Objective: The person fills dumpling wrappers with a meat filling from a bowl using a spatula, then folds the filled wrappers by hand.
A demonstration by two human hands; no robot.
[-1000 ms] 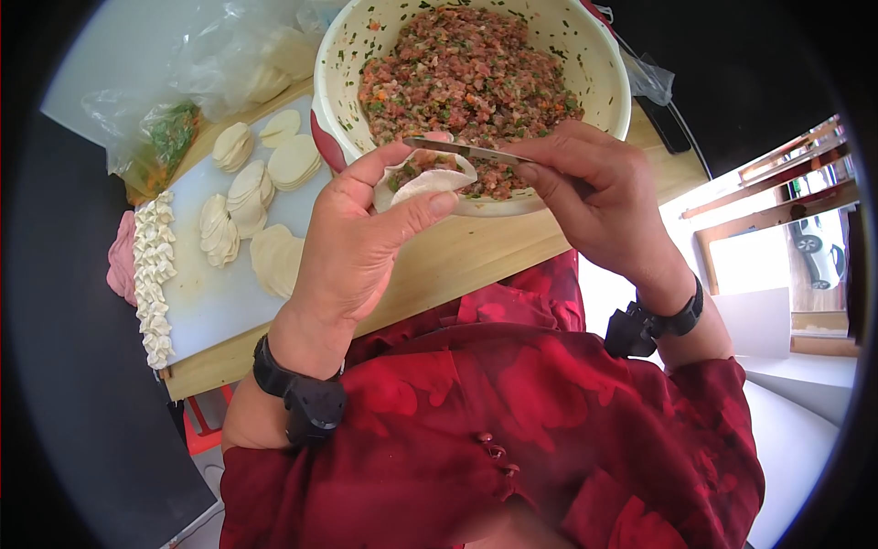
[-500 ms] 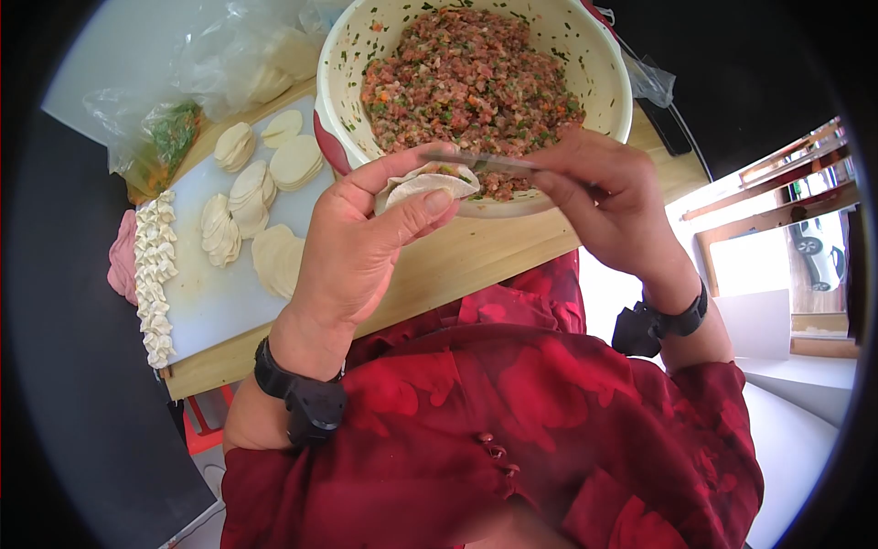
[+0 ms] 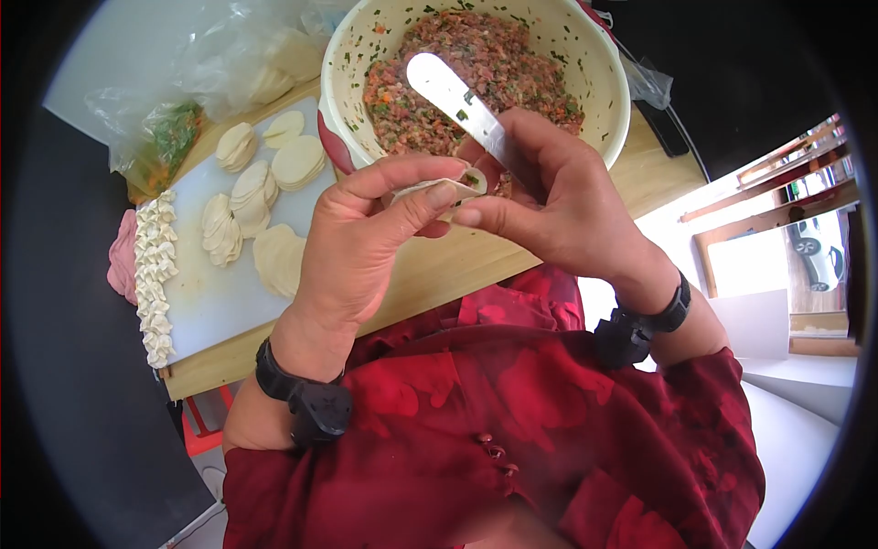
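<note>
My left hand [image 3: 352, 233] pinches a filled dumpling wrapper [image 3: 473, 181], its pale edge folding over a little meat filling. In my right hand [image 3: 576, 206] is a metal spreader [image 3: 448, 90], blade pointing up and left, with green bits stuck to it. The right thumb and fingertips reach the wrapper's right side; some fingers are hidden behind it. Both hands are just in front of a large white bowl [image 3: 340, 78] of minced meat filling [image 3: 471, 69] with green and orange pieces.
On a white board [image 3: 187, 316] to the left lie several stacks of round wrappers [image 3: 297, 163]. A row of folded dumplings [image 3: 155, 274] lines its left edge. Plastic bags [image 3: 242, 59] stand behind. The wooden table's front edge [image 3: 402, 316] is close to my body.
My right hand has turned the spreader away from the wrapper, its blade now pointing up over the bowl. The right thumb and fingers have come to the wrapper, which is folded further.
</note>
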